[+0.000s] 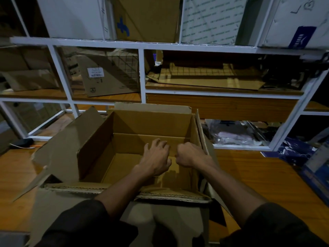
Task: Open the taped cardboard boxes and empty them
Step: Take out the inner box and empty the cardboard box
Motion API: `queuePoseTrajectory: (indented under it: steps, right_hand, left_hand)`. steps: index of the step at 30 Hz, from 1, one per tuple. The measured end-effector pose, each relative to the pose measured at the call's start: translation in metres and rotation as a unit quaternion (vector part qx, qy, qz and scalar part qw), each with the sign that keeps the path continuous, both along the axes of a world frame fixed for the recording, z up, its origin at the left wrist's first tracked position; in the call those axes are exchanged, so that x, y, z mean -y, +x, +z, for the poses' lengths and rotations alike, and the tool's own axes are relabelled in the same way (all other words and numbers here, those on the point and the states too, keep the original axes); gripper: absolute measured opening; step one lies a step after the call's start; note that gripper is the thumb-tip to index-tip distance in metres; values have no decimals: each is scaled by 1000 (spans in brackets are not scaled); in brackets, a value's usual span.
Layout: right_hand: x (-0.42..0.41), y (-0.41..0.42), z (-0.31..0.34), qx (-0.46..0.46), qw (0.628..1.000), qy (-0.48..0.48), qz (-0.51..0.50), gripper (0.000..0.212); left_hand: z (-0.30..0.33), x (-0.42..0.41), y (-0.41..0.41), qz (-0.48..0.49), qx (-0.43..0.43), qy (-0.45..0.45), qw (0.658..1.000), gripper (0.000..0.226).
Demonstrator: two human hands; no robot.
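One open brown cardboard box (99, 157) is set at the near edge of the wooden desk (258, 175), its four flaps folded outward. Two hands are lowered inside it: the left hand (156, 157) is spread, fingers relaxed, against the box floor; the right hand (188, 155) is clenched near the right wall, and whether anything is held cannot be told. No writing on the box can be read.

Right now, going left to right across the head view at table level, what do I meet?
Small black object with a white cord → raised brown cardboard flap → left hand inside the open brown cardboard box → right hand → dark blue printed packaging.
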State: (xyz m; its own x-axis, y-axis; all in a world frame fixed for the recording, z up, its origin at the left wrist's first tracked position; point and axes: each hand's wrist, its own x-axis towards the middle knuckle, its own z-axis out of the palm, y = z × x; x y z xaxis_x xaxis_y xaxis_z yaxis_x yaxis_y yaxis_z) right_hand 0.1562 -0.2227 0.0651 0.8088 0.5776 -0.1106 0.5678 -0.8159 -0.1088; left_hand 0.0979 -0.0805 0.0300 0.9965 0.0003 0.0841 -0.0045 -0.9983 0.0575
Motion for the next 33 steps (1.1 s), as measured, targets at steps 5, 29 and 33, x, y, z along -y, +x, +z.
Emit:
queuePoseTrajectory:
  steps: [5,29,33]
  right_hand:
    - [31,14,0,7,999,-10,-38,4]
    - [99,83,-19,62,997,4,35,32]
    - [77,75,-8,80,994,-54,55,28]
  left_hand:
    - [-6,13,-6,6,-11,-3,1000,55]
    - [-11,80,67,-114,-135,-103,979,57]
    - [-8,70,71,-106,-151,-102,978,55]
